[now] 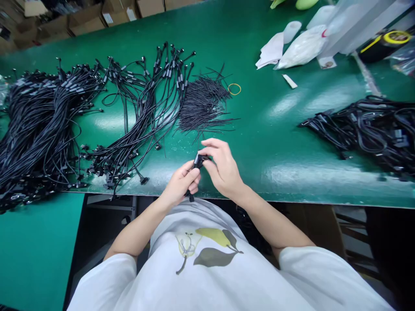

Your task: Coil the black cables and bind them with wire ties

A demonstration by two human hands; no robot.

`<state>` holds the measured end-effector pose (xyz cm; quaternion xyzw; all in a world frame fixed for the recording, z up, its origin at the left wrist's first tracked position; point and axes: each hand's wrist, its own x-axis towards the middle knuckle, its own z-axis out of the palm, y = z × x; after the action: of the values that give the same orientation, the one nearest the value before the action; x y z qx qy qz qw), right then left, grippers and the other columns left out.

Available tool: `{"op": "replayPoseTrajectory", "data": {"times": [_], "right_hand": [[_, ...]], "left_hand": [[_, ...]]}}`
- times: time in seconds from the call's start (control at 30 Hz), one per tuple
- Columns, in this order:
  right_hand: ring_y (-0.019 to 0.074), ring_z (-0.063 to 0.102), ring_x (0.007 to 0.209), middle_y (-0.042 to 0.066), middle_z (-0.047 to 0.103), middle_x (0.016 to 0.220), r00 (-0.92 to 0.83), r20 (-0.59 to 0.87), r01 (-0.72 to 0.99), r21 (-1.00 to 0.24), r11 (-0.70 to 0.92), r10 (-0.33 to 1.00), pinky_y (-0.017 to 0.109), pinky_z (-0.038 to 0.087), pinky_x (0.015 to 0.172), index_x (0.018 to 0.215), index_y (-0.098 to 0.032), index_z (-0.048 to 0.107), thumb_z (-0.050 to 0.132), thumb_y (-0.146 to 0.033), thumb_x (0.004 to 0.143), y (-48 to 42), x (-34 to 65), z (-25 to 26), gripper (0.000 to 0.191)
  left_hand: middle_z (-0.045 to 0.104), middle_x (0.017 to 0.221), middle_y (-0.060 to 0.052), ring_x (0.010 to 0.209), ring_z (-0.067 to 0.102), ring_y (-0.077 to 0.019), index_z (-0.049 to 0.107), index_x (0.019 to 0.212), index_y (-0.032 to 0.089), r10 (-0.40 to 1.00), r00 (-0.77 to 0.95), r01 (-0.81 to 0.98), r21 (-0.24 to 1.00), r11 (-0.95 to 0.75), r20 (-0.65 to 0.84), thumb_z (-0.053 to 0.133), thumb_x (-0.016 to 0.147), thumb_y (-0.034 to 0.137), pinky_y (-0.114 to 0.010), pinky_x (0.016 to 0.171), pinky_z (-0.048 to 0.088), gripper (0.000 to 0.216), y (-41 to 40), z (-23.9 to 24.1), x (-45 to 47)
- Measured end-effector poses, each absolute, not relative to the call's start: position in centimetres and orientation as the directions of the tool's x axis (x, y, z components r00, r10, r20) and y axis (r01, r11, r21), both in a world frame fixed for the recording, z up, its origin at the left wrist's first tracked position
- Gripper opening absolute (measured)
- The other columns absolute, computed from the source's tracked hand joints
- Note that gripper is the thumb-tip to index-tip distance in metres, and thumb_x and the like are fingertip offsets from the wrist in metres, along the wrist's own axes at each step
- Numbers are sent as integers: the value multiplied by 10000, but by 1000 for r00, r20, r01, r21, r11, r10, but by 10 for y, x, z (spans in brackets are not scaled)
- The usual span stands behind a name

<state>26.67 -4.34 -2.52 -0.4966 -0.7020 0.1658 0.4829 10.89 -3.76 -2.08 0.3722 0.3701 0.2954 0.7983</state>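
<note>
A folded black cable (198, 161) is gripped in my left hand (183, 182) at the front edge of the green table. One end of it hangs below my fingers. My right hand (222, 166) is at the top of the same cable, thumb and fingertips closed around it; the exact pinch is partly hidden. Just beyond my hands lies a heap of short black twist ties (205, 101). To their left a loose bunch of straight black cables (145, 108) with connectors at both ends is spread out.
A large pile of black cables (42, 125) covers the table's left. Bundled cables (366, 129) lie at the right. A yellow rubber band (234, 89), a white plastic bag (303, 48) and a black-yellow tape measure (385, 44) are farther back. Cardboard boxes (86, 19) line the far edge.
</note>
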Motion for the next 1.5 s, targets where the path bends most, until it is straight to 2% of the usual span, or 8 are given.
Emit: {"op": "replayPoseTrajectory", "data": {"times": [0.1,0.27,0.4,0.53,0.7,0.93,1.23,1.5], "right_hand": [[229,587,1029,110,608,1155,-100,419,548,-734,402,902,375,489,860,1195,-194,520,559,-385,881,-41,267,-25,370],[174,625,839,60,678,920,-114,376,642,-679,358,919,280,462,747,967,-180,600,434,-329,949,-36,275,-30,224],[155,612,763,36,672,822,-110,378,644,-677,356,919,257,435,718,865,-190,606,409,-325,958,-34,279,-31,256],[143,601,732,20,659,790,-70,349,584,-745,322,934,249,427,704,832,-200,588,417,-313,951,-34,277,-31,237],[148,581,692,15,637,746,11,319,562,-786,258,948,265,417,673,802,-203,586,439,-332,934,-29,280,-31,236],[139,594,805,17,644,887,-63,201,371,-905,210,978,260,443,748,930,-192,620,504,-331,910,-24,287,-25,182],[82,478,607,-12,530,774,-89,-74,-197,-976,-90,993,210,434,563,986,-172,594,540,-471,884,-23,283,-44,321],[181,569,1040,109,571,1243,-70,-69,-262,-961,-85,995,336,484,897,1251,-206,518,658,-513,779,-45,266,-60,580]], "left_hand": [[467,610,80,396,325,-16,550,983,178,749,556,-143,847,512,-360,697,792,420,-162,401,293,341,-38,-24,110],[548,691,33,495,464,-56,533,980,165,710,613,-112,852,512,-347,644,822,482,-200,506,413,371,-40,-27,104],[444,607,54,493,408,-59,556,992,151,581,686,-118,721,682,-437,594,850,518,-180,497,406,396,-42,-23,97],[339,590,81,436,251,-30,563,1025,166,548,642,-178,590,788,-537,649,812,513,-112,376,206,416,-47,-20,98],[395,655,39,597,459,-80,629,981,114,538,639,-192,563,804,-550,629,807,556,-241,629,511,475,-50,-24,98],[491,769,-44,606,436,-60,682,933,46,416,683,-260,332,907,-600,667,813,299,-152,510,401,281,-43,-31,94],[334,560,70,436,205,-13,570,758,112,576,573,-276,524,806,-583,731,749,375,-116,385,148,308,-50,-32,100],[327,569,78,440,203,-21,494,766,146,705,479,-275,673,686,-523,707,756,460,-126,393,141,380,-42,-40,117]]}}
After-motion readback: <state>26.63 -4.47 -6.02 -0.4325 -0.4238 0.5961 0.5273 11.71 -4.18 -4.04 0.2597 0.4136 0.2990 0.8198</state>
